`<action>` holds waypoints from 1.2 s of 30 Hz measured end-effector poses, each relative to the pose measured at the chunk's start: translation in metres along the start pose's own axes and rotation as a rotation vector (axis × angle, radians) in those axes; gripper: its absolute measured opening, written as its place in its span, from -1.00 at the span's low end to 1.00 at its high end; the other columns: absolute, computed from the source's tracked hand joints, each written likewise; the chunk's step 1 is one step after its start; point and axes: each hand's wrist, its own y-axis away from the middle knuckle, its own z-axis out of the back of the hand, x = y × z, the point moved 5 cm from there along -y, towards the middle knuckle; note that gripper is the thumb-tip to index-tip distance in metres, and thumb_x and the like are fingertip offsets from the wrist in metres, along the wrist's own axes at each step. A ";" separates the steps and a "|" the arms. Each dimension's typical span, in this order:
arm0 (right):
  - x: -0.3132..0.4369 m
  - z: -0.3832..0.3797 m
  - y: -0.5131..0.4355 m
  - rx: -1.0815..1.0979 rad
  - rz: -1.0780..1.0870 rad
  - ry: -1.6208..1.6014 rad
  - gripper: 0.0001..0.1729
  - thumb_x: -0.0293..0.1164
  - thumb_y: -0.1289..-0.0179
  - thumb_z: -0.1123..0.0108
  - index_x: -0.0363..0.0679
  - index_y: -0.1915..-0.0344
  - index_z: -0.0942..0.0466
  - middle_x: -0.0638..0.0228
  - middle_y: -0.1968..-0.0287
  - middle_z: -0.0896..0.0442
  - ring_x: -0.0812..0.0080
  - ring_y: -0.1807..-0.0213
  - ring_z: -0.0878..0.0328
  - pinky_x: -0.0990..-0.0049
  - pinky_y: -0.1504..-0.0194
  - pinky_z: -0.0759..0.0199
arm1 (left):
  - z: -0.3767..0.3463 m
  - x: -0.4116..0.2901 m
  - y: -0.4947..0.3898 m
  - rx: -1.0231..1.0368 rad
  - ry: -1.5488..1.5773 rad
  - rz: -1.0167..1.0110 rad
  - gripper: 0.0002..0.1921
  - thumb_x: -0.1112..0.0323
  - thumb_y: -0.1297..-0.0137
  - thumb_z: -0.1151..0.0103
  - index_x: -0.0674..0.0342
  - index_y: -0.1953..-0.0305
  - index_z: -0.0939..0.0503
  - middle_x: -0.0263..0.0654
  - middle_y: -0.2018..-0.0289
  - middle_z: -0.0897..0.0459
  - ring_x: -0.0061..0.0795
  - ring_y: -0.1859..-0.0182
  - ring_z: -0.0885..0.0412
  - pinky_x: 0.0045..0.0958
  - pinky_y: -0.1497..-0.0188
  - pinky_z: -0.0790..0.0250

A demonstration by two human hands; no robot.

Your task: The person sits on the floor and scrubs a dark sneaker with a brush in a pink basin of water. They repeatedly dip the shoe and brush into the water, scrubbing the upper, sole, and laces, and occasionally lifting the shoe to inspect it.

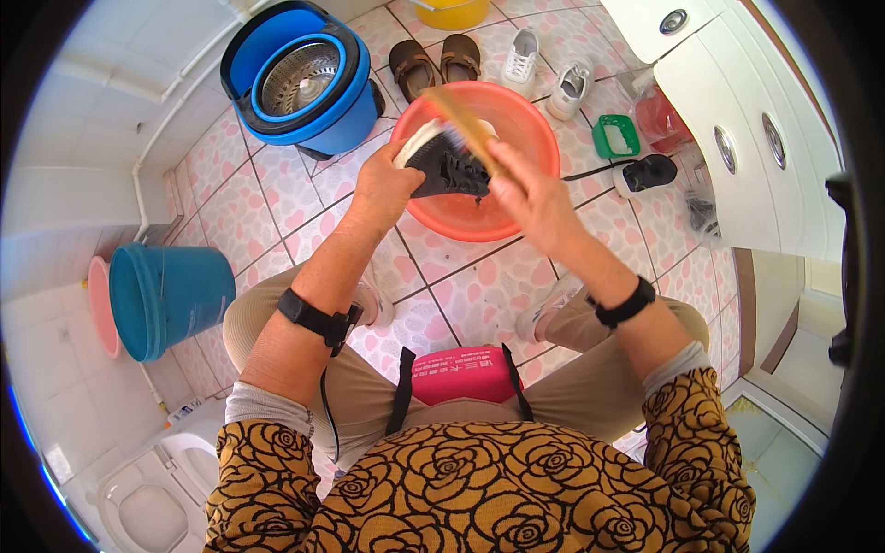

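My left hand [387, 183] grips a black lace-up shoe [442, 164] with a white sole, tilted over a red plastic basin [546, 148]. In my right hand [529, 190] is a brush with a long wooden handle [470, 128], blurred at its far end. Its head lies across the shoe's upper, and the bristles are mostly hidden. Water stands in the basin below the shoe. Another black shoe [648, 174] with a white sole rests on the tiled floor, right of the basin.
Beyond the basin stand brown shoes [415, 68] and white sneakers [522, 61]. A blue mop bucket with a metal spinner [304, 76] is at the upper left, a teal bucket [183, 290] at the left. A green plastic box [615, 136] sits by the white cabinet [733, 131].
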 end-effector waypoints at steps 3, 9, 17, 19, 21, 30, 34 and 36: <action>-0.006 0.003 0.000 -0.034 0.042 0.029 -0.44 -0.35 -0.37 -0.08 -0.28 -0.32 -0.29 0.10 0.08 -0.61 0.32 0.14 -0.59 0.39 0.02 -0.45 | -0.001 -0.003 0.001 0.011 -0.121 -0.048 -0.46 0.52 -0.13 -0.12 0.34 -0.22 -0.42 -0.21 0.07 -0.59 -0.45 0.12 -0.62 -0.46 0.10 -0.54; -0.019 0.004 0.002 -0.169 -0.019 -0.051 -0.45 -0.34 -0.36 -0.10 -0.27 -0.30 -0.33 0.10 0.02 -0.62 0.29 0.00 -0.59 0.39 -0.07 -0.42 | -0.003 -0.002 0.005 -0.013 0.014 0.038 -0.51 0.52 -0.03 -0.12 0.42 -0.08 -0.53 -0.19 0.21 -0.65 -0.43 0.20 -0.59 -0.49 0.07 -0.41; -0.039 0.019 -0.012 -0.125 -0.191 0.055 -0.37 -0.37 -0.30 -0.17 -0.27 -0.33 -0.27 0.10 -0.13 -0.53 0.35 -0.11 -0.53 0.44 -0.16 -0.34 | -0.008 -0.011 0.005 0.060 -0.086 -0.026 -0.53 0.46 -0.02 -0.14 0.41 -0.04 -0.55 -0.15 0.21 -0.67 -0.39 0.16 -0.63 -0.46 0.02 -0.42; -0.037 0.024 -0.017 -0.130 -0.111 0.124 -0.30 -0.41 -0.20 -0.24 -0.25 -0.34 -0.27 0.07 -0.17 -0.51 0.27 -0.18 -0.50 0.42 -0.20 -0.32 | -0.013 -0.026 0.008 0.088 -0.247 -0.193 -0.53 0.42 -0.02 -0.18 0.40 -0.04 -0.56 -0.13 0.17 -0.69 -0.38 0.14 -0.65 -0.44 0.03 -0.44; -0.030 0.024 -0.020 -0.141 0.014 0.219 -0.22 -0.46 -0.10 -0.30 -0.21 -0.35 -0.26 0.05 -0.20 -0.49 0.23 -0.24 -0.47 0.40 -0.24 -0.29 | -0.022 -0.034 0.010 0.119 -0.260 -0.211 -0.52 0.40 -0.02 -0.21 0.40 -0.04 -0.57 -0.13 0.16 -0.69 -0.38 0.14 -0.65 -0.44 0.03 -0.45; -0.027 0.055 -0.048 -0.071 -0.018 -0.104 -0.12 -0.58 -0.05 -0.29 -0.14 -0.40 -0.18 0.29 0.06 -0.56 0.38 0.14 -0.54 0.48 0.18 -0.43 | -0.051 -0.042 0.017 0.456 0.112 -0.186 -0.03 0.23 0.04 -0.51 0.37 -0.37 -0.17 0.03 -0.26 -0.36 -0.21 -0.31 -0.37 -0.31 -0.30 -0.27; -0.041 0.071 -0.042 -0.032 -0.203 -0.792 -0.20 -0.62 -0.17 -0.20 -0.08 -0.42 -0.19 0.53 0.31 -0.43 0.76 0.55 -0.24 0.72 0.59 -0.09 | -0.040 -0.041 0.011 0.343 -0.209 -0.230 0.07 0.08 0.09 -0.55 0.40 -0.38 -0.14 0.01 -0.31 -0.30 -0.26 -0.38 -0.25 -0.24 -0.37 -0.18; -0.040 0.073 -0.041 -0.059 -0.197 -1.056 -0.29 -0.62 -0.22 -0.16 -0.06 -0.38 -0.26 0.60 0.35 -0.40 0.79 0.57 -0.18 0.75 0.60 -0.03 | -0.053 -0.049 0.016 0.510 0.043 -0.271 0.07 0.07 0.09 -0.56 0.36 -0.39 -0.14 -0.03 -0.29 -0.31 -0.27 -0.37 -0.26 -0.25 -0.37 -0.16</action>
